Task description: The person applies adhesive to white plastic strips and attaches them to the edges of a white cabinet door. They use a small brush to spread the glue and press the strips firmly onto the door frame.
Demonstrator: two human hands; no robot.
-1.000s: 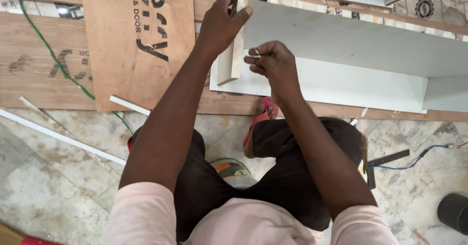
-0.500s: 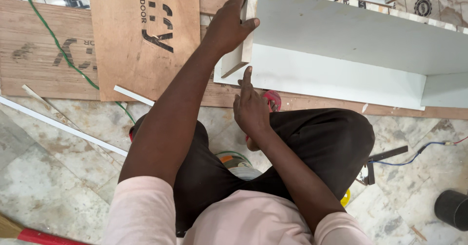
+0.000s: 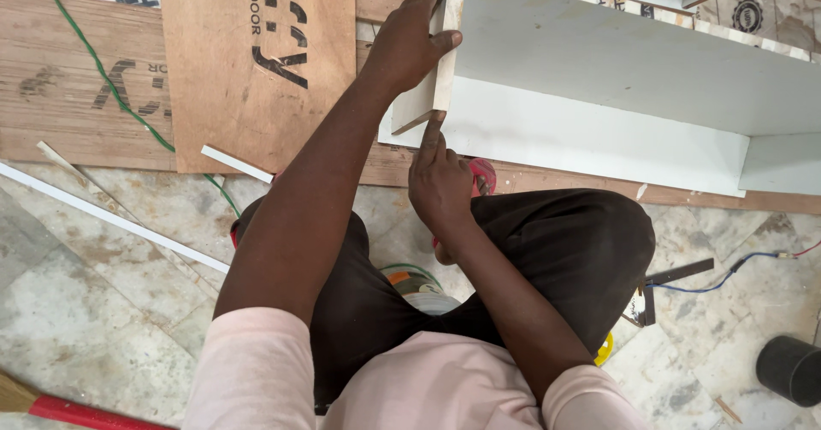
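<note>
A white box-like cabinet piece [image 3: 616, 97] lies on brown plywood sheets [image 3: 256, 62]. My left hand [image 3: 409, 41] grips its upright end panel [image 3: 445, 54], thumb on the inner face and fingers wrapped over the raw edge. My right hand [image 3: 438, 182] is just below the panel's lower corner, index finger stretched up and touching the bottom edge where panel and white board meet. Whether the right hand holds anything small is hidden. My legs in dark trousers are folded beneath.
A green wire [image 3: 111, 79] runs over the plywood. White edging strips [image 3: 111, 220] lie on the marble floor at left. A red-handled tool [image 3: 77, 413] is at bottom left. A black square and cable [image 3: 676, 280] and a dark round container [image 3: 791, 370] lie at right.
My right hand dropped from the panel's upper face toward my lap, then rose to the lower corner with one finger extended. The left hand kept its hold on the end panel.
</note>
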